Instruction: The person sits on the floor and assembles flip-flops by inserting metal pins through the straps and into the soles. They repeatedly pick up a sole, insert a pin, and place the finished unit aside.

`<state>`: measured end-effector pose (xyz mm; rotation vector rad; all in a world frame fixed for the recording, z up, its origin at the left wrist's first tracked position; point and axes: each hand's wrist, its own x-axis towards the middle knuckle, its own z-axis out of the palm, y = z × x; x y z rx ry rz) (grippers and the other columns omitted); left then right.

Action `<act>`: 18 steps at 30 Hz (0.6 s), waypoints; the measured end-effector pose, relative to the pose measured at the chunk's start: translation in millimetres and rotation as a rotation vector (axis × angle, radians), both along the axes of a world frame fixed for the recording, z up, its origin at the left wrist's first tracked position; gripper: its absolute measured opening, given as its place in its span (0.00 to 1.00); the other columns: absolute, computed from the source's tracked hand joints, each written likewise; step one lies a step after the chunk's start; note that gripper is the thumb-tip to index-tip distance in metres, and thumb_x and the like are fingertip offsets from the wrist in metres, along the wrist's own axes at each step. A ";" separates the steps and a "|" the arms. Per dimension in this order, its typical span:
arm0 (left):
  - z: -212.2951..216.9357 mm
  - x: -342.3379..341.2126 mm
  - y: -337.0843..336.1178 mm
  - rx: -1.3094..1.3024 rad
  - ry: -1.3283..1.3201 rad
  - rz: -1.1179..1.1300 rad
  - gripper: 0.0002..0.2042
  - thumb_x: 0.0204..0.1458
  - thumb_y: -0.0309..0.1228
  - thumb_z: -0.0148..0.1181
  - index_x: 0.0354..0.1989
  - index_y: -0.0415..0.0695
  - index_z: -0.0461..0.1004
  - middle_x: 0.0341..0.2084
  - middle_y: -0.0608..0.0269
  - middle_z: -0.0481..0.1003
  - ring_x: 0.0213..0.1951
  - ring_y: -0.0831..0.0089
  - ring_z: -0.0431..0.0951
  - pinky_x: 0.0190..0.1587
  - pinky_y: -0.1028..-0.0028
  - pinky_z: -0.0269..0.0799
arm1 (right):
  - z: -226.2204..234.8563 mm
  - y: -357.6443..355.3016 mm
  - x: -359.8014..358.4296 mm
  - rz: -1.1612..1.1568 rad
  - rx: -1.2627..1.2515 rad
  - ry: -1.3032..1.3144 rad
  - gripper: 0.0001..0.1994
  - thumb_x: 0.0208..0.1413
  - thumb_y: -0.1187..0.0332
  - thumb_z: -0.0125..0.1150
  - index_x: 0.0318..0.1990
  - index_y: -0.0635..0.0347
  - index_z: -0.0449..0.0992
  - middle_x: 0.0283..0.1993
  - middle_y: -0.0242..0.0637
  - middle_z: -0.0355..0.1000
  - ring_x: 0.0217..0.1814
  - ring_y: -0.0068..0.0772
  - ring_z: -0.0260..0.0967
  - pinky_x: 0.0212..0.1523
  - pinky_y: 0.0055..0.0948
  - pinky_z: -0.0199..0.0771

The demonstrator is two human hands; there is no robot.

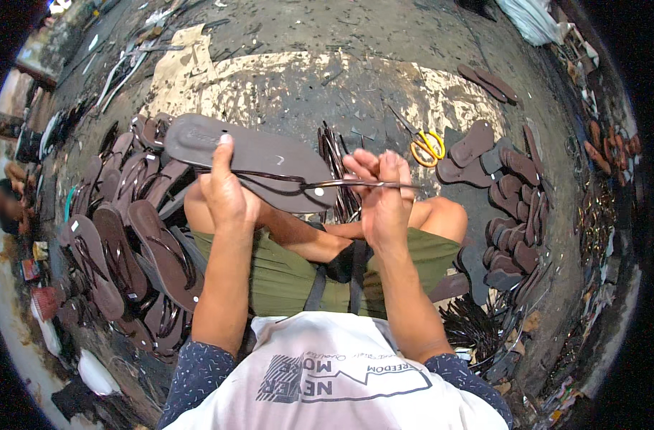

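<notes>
A dark brown flip-flop sole (pixel 280 156) is held up in front of me, tilted, with a pale round dot near its right end. My left hand (pixel 228 188) grips its near edge, the thumb pressed on the top face. A glossy dark strap (pixel 269 175) runs along the sole. Its thin end stretches right into my right hand (pixel 386 190), which is closed on it, palm partly turned up. Behind the sole lies a bundle of loose straps (pixel 332 147) on the floor, partly hidden.
Strapped flip-flops (pixel 105 265) are heaped at my left. Yellow-handled scissors (pixel 429 147) lie ahead on the right, beside bare soles (pixel 472 143) and more stacked soles (pixel 520 236). Dark straps (pixel 470 322) are piled near my right elbow. Another person (pixel 11 201) shows at the far left.
</notes>
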<state>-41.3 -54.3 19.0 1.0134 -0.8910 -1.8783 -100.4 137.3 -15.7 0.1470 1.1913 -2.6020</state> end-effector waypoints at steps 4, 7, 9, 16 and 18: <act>-31.2 7.4 20.5 0.037 0.235 -0.222 0.14 0.62 0.28 0.61 0.51 0.33 0.73 0.47 0.55 0.77 0.47 0.63 0.80 0.56 0.61 0.77 | 13.7 -27.9 -27.8 -0.097 -0.067 -0.106 0.14 0.73 0.56 0.52 0.54 0.55 0.64 0.44 0.43 0.76 0.35 0.33 0.79 0.32 0.29 0.82; -34.4 10.1 37.2 0.022 0.215 -0.257 0.14 0.62 0.28 0.61 0.53 0.36 0.73 0.47 0.57 0.78 0.47 0.64 0.80 0.55 0.62 0.77 | 18.6 -42.0 -29.1 -0.190 -0.009 0.050 0.16 0.73 0.55 0.50 0.56 0.55 0.62 0.42 0.39 0.74 0.30 0.26 0.73 0.27 0.23 0.76; -34.4 10.5 42.6 0.029 0.186 -0.289 0.13 0.62 0.27 0.61 0.53 0.39 0.73 0.49 0.58 0.78 0.49 0.65 0.80 0.55 0.63 0.77 | 31.1 -49.6 -23.0 -0.247 0.009 0.268 0.15 0.73 0.58 0.52 0.57 0.55 0.61 0.42 0.36 0.73 0.30 0.24 0.72 0.27 0.22 0.75; -27.5 12.7 46.0 -0.073 0.244 -0.456 0.12 0.59 0.23 0.66 0.50 0.38 0.76 0.42 0.64 0.80 0.42 0.76 0.80 0.50 0.73 0.76 | 49.6 -30.5 -14.8 0.136 0.873 0.920 0.09 0.56 0.75 0.68 0.44 0.61 0.81 0.34 0.34 0.78 0.31 0.21 0.73 0.31 0.24 0.72; -25.7 15.2 43.8 -0.168 0.186 -0.494 0.10 0.59 0.25 0.67 0.47 0.38 0.78 0.40 0.65 0.81 0.40 0.78 0.79 0.48 0.74 0.76 | 60.8 -22.0 -15.5 0.178 0.967 1.021 0.07 0.54 0.75 0.67 0.40 0.60 0.82 0.32 0.38 0.76 0.31 0.30 0.76 0.31 0.29 0.73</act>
